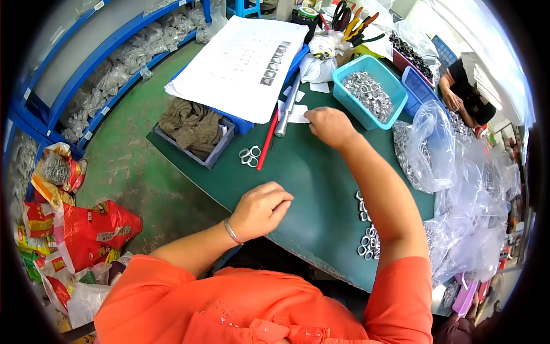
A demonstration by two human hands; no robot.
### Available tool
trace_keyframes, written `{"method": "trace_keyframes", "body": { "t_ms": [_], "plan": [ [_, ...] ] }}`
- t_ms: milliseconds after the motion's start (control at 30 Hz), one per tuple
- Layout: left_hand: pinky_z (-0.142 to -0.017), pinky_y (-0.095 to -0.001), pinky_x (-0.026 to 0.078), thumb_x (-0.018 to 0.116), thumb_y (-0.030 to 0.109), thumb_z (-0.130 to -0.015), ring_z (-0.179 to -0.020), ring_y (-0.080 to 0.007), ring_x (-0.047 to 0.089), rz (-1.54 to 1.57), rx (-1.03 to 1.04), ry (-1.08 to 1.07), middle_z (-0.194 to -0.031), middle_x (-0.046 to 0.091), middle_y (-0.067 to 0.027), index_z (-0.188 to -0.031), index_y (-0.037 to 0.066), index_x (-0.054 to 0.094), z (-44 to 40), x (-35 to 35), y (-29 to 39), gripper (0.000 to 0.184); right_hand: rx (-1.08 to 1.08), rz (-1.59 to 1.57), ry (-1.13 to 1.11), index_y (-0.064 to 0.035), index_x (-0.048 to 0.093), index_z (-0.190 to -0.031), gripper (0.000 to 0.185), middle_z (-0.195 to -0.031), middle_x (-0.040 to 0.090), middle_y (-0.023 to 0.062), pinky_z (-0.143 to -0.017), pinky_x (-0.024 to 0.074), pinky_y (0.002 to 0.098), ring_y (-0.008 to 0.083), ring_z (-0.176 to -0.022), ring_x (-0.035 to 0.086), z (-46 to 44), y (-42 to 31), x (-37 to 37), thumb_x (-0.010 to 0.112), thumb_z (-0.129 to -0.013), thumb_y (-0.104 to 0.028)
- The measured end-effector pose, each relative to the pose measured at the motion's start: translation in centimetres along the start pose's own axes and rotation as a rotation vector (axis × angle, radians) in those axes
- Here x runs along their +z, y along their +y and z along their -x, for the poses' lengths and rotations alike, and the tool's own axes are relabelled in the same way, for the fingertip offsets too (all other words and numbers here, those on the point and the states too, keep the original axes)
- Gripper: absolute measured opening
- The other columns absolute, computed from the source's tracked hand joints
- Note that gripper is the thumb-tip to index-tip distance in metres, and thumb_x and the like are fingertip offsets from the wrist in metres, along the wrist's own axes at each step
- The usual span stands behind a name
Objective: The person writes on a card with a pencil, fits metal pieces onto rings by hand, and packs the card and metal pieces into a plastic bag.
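Observation:
My left hand [260,211] is closed, resting near the front edge of the green table [309,178]. Its fingers curl under, so whatever they hold, if anything, is hidden. My right hand [331,126] reaches across the table, fingers pinched beside a small white paper slip [298,113]; I cannot make out anything between them. Left of that slip lie a silver metal rod [288,106] and a red pen-like stick [268,140]. A few metal rings [250,156] form a small cluster nearby. More metal rings [369,243] lie beneath and beside my right forearm.
A teal basket [342,94] holds many metal rings. Printed sheets [235,63] lie at the back, beside a grey tray [215,155] of brown cloth. Pliers [361,28], plastic bags [432,149] and another person's hand [452,102] are farther off. Blue shelves [94,69] stand left.

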State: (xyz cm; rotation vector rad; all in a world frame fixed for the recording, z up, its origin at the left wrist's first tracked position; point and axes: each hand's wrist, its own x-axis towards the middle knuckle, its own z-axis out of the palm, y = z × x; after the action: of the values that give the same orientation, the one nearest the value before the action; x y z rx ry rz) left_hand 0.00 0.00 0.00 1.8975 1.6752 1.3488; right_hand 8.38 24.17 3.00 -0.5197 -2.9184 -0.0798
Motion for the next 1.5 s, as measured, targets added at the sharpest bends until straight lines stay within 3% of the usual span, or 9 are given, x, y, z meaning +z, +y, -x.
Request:
{"method": "trace_keyframes", "body": {
  "t_ms": [567, 767, 833, 933, 1033, 1167, 1233, 1433, 1500],
  "plan": [
    [-0.056, -0.0302, 0.046, 0.063, 0.001, -0.072, -0.058, -0.0182, 0.053, -0.039, -0.1, 0.097, -0.087, 0.055, -0.0076, -0.091, 0.003, 0.06, -1.1, -2.5, -1.1, 0.019, -0.218, 0.124, 0.232, -0.0061, 0.054, -0.072, 0.006, -0.072, 0.053, 0.0078, -0.058, 0.0492, 0.0357, 0.0254, -0.068, 0.059, -1.4, -1.0, -4.2, 0.058, -0.071, -0.01],
    [-0.057, -0.0299, 0.047, 0.066, -0.002, -0.069, -0.059, -0.0235, 0.054, -0.06, -0.068, 0.534, -0.085, 0.056, -0.0101, -0.089, 0.0, 0.06, -1.5, -1.3, -0.8, 0.022, -0.211, -0.582, 0.022, 0.0, 0.059, -0.076, 0.011, -0.075, 0.059, 0.0131, -0.062, 0.0478, 0.0352, 0.0304, -0.068, 0.058, 5.0, -5.9, -7.5, 0.059, -0.066, 0.0],
    [-0.059, -0.0298, 0.048, 0.065, -0.004, -0.069, -0.064, -0.0259, 0.057, 0.071, 0.135, 0.267, -0.08, 0.059, -0.011, -0.086, -0.001, 0.06, -0.7, -1.8, -1.7, 0.018, -0.185, -0.712, -0.155, 0.0007, 0.061, -0.079, 0.01, -0.076, 0.061, 0.0149, -0.062, 0.0479, 0.0358, 0.0315, -0.068, 0.059, 6.3, -7.4, -7.6, 0.061, -0.069, -0.002],
    [-0.059, -0.0302, 0.047, 0.064, -0.009, -0.066, -0.066, -0.0255, 0.058, 0.069, 0.129, 0.246, -0.077, 0.06, -0.0113, -0.08, -0.001, 0.061, 0.7, -2.6, -1.4, 0.016, -0.178, -0.749, -0.238, 0.0005, 0.061, -0.083, 0.015, -0.08, 0.061, 0.0141, -0.063, 0.0479, 0.0362, 0.031, -0.07, 0.059, 6.1, -7.7, -6.5, 0.059, -0.069, -0.001],
    [-0.059, -0.0312, 0.046, 0.064, -0.009, -0.062, -0.066, -0.0248, 0.058, 0.013, 0.196, 0.212, -0.077, 0.06, -0.0107, -0.077, 0.0, 0.062, 1.8, -3.3, -1.4, 0.018, -0.327, -0.179, 0.184, -0.0006, 0.058, -0.09, 0.025, -0.092, 0.059, 0.0099, -0.07, 0.0472, 0.0347, 0.0253, -0.08, 0.058, 3.8, -9.0, -3.4, 0.055, -0.066, -0.002],
    [-0.061, -0.0315, 0.044, 0.067, -0.004, -0.062, -0.067, -0.0241, 0.055, -0.041, 0.332, 0.058, -0.078, 0.06, -0.008, -0.076, 0.002, 0.063, 2.9, -3.3, -1.2, 0.017, -0.412, 0.17, 0.12, -0.0062, 0.062, -0.089, 0.022, -0.097, 0.059, 0.0062, -0.07, 0.0446, 0.03, 0.0181, -0.087, 0.056, 0.9, -10.0, -0.1, 0.054, -0.069, -0.013],
    [-0.064, -0.0321, 0.043, 0.069, -0.001, -0.062, -0.071, -0.0235, 0.055, -0.134, 0.29, -0.047, -0.082, 0.06, -0.0067, -0.077, 0.003, 0.064, 3.2, -3.5, -0.7, 0.017, -0.454, 0.123, 0.182, -0.0108, 0.057, -0.072, 0.006, -0.076, 0.05, 0.0017, -0.064, 0.0427, 0.0285, 0.0164, -0.076, 0.053, 0.1, -9.8, 0.5, 0.053, -0.07, -0.015],
    [-0.073, -0.034, 0.041, 0.07, 0.009, -0.064, -0.084, -0.0242, 0.055, -0.192, 0.289, -0.132, -0.093, 0.06, -0.0065, -0.085, 0.006, 0.065, 4.0, -3.8, -0.4, 0.022, -0.502, -0.047, 0.265, -0.0092, 0.052, -0.08, 0.011, -0.084, 0.052, 0.0063, -0.069, 0.0481, 0.0337, 0.0222, -0.08, 0.056, 0.9, -7.7, -0.8, 0.053, -0.07, -0.014],
    [-0.083, -0.0383, 0.038, 0.072, 0.018, -0.064, -0.097, -0.0263, 0.055, -0.2, 0.334, -0.254, -0.105, 0.058, -0.0074, -0.097, 0.005, 0.062, 3.9, -4.1, -0.6, 0.037, -0.41, -0.256, 0.561, -0.0075, 0.052, -0.084, 0.018, -0.082, 0.055, 0.0083, -0.064, 0.0486, 0.0353, 0.0273, -0.075, 0.058, 2.9, -7.3, -2.1, 0.059, -0.068, -0.007]
  ]
}}
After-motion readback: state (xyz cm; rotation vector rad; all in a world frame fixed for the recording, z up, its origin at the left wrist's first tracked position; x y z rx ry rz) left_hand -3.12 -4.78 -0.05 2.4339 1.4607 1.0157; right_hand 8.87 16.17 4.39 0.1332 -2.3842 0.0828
